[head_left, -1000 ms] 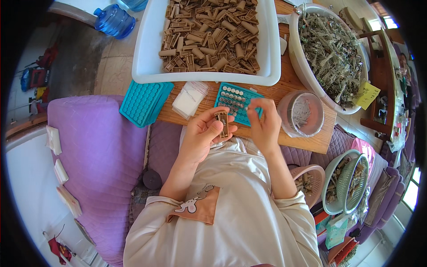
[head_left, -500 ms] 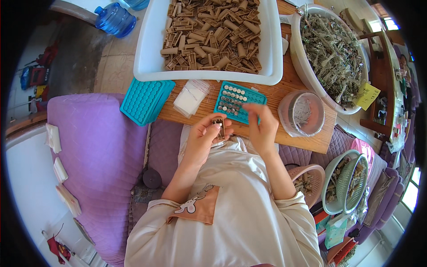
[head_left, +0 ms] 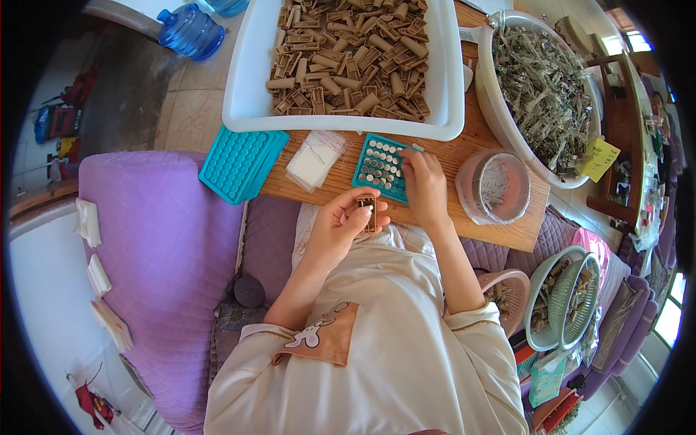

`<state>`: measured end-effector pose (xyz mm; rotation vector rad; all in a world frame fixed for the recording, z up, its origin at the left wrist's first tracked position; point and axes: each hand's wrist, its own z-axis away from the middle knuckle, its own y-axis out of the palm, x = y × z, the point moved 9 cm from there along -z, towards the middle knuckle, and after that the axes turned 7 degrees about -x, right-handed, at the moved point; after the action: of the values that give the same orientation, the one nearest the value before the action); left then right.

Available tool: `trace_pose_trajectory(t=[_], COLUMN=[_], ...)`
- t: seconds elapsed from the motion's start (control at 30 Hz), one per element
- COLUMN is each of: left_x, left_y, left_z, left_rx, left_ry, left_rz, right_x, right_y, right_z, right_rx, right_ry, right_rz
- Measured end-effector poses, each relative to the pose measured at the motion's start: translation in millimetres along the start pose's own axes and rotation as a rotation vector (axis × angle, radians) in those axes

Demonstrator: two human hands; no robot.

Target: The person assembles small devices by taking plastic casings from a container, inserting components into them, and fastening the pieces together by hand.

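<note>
My left hand (head_left: 341, 225) is closed around a small brown plastic casing (head_left: 367, 213), its open hollow side facing up. A small pale spot shows inside the casing by my thumb; I cannot make out what it is. Just beyond lies a teal tray (head_left: 360, 172) with rows of round silver and white discs (head_left: 380, 161). Over the right part of that tray is my right hand (head_left: 426, 185), its thumb and index finger drawn together at the far right rows. Whatever is between those fingertips is too small to name, and the hand covers part of the tray.
A white tub (head_left: 341, 129) of brown casings stands beyond. To the left are stacked teal trays (head_left: 239, 170) and clear plastic bags (head_left: 315, 159). At right are a bucket (head_left: 500, 188) with small pale pieces and a large basin (head_left: 500, 101) of tangled wired parts. Baskets (head_left: 507, 286) sit lower right.
My right hand has moved a little farther away, from the tray's near side to its far right rows. My left hand keeps the casing and has shifted slightly right.
</note>
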<state>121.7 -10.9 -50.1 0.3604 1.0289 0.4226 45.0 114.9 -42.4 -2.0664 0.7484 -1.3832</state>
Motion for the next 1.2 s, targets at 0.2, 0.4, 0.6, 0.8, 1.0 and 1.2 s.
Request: trace_pose_trajectory(t=[0.2, 0.4, 0.6, 0.8, 1.0, 1.2], left_x=[-7, -5, -13, -11, -6, -3], left_y=[9, 22, 29, 32, 40, 44], left_z=[2, -1, -7, -9, -9, -6], left_rx=[0.041, 0.088, 0.113, 0.13, 0.227, 0.263], left_ry=[0.021, 0.003, 0.056, 0.025, -0.043, -0.125], left_rz=[-0.045, -0.012, -0.103, -0.139, -0.075, -0.031], right_x=[46, 70, 66, 62, 73, 84], right_y=[-50, -54, -52, -55, -65, -71], right_z=[13, 20, 24, 18, 13, 13], right_rx=[-0.202, -0.207, -0.137, -0.053, 0.003, 0.012], right_ry=[0.118, -0.154, -0.119, -0.095, -0.113, -0.22], right_rz=[-0.531, -0.513, -0.474, -0.464, -0.367, -0.291])
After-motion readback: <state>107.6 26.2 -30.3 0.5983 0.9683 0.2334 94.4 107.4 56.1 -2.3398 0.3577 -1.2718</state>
